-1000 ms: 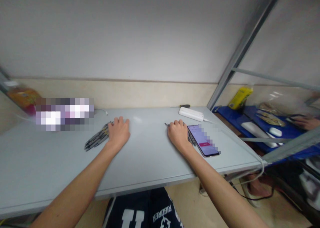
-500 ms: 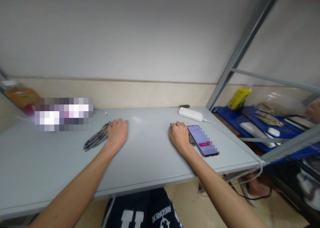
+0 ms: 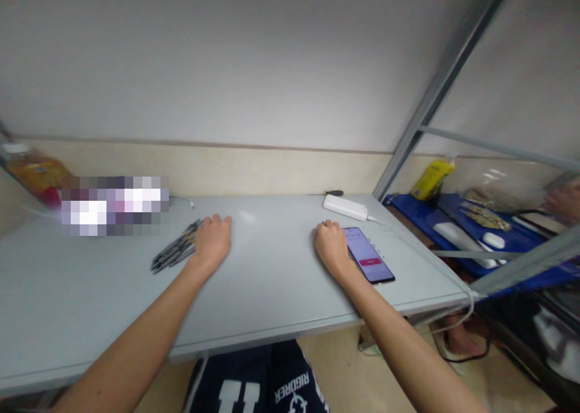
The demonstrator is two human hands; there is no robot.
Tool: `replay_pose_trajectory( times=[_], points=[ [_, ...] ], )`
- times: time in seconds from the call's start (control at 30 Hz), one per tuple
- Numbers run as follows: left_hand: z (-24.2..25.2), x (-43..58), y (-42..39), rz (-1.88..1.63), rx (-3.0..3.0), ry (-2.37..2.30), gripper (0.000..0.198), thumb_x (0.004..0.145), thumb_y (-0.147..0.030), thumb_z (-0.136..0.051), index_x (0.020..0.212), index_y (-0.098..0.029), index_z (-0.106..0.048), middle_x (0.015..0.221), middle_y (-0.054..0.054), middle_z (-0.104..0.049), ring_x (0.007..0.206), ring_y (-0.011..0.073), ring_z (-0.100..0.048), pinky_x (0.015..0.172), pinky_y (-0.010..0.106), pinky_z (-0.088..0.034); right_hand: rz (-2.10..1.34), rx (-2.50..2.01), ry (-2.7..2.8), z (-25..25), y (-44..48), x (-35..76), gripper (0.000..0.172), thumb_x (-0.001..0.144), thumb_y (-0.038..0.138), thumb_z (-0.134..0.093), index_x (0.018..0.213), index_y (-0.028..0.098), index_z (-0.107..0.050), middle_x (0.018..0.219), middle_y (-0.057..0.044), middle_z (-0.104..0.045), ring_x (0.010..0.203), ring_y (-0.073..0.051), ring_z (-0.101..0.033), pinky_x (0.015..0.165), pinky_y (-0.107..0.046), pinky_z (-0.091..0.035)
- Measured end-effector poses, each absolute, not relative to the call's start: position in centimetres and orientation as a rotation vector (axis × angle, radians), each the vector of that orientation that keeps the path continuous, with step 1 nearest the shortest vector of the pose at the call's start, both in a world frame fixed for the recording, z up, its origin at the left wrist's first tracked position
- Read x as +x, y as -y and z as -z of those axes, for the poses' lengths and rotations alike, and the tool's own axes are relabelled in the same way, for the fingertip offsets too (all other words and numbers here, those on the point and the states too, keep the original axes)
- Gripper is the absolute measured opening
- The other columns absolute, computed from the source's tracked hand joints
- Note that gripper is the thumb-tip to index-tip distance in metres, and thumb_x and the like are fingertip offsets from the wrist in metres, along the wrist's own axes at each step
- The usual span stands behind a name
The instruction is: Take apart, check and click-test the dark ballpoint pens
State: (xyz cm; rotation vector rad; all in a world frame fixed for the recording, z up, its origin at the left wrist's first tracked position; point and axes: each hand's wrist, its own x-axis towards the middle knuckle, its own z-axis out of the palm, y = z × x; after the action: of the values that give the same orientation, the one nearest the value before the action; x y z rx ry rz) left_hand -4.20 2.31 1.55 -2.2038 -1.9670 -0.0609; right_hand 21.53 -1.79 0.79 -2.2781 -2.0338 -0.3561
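Note:
On the white desk (image 3: 267, 268), my left hand (image 3: 212, 239) rests palm down, its fingers slightly apart, at the right end of a bundle of grey and black pens (image 3: 174, 250). The hand covers part of that bundle. My right hand (image 3: 331, 247) has its fingers curled down just left of a smartphone (image 3: 369, 256) with a lit screen. A small dark tip, seemingly of a pen, peeks out at its fingers. The rest is hidden under the hand, along with most of the dark slender things beside the phone.
A white power strip (image 3: 345, 207) and a screwdriver (image 3: 334, 193) lie near the wall. Orange liquid fills a bottle (image 3: 38, 171) at the far left, beside a blurred-out object (image 3: 115, 207). Past the metal frame, a blue surface (image 3: 408, 213) holds a yellow pack (image 3: 432, 178); another person's hand shows there.
My right hand has shifted slightly right, towards the phone, and covers more of the dark things beside it. My left hand and the pen bundle have stayed in place.

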Motion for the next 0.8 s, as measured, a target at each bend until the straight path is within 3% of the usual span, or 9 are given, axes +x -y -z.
replay_pose_trajectory(
  times=[0.37, 0.8],
  points=[
    [-1.37, -4.38, -2.56, 0.024, -2.196, 1.924, 0.038, 0.079, -0.003, -0.032, 0.107, -0.012, -0.056, 0.098, 0.016, -0.059, 0.094, 0.0282, -0.055, 0.074, 0.035, -0.042, 0.474, -2.250, 1.958, -0.83, 2.44, 20.84, 0.030, 0.082, 0.008, -0.039, 0.098, 0.016, -0.063, 0.105, -0.017, -0.054, 0.099, -0.029, -0.044, 0.075, -0.040, -0.032],
    [-1.60, -4.44, -2.32, -0.011, -2.205, 1.928, 0.043, 0.078, 0.000, -0.027, 0.109, -0.012, -0.055, 0.100, 0.016, -0.059, 0.095, 0.0268, -0.054, 0.078, 0.035, -0.040, 0.452, -2.244, 2.054, -0.87, 2.45, 20.99, 0.033, 0.085, 0.008, -0.034, 0.098, 0.015, -0.064, 0.104, -0.017, -0.056, 0.098, -0.029, -0.043, 0.079, -0.043, -0.027]
  ],
)
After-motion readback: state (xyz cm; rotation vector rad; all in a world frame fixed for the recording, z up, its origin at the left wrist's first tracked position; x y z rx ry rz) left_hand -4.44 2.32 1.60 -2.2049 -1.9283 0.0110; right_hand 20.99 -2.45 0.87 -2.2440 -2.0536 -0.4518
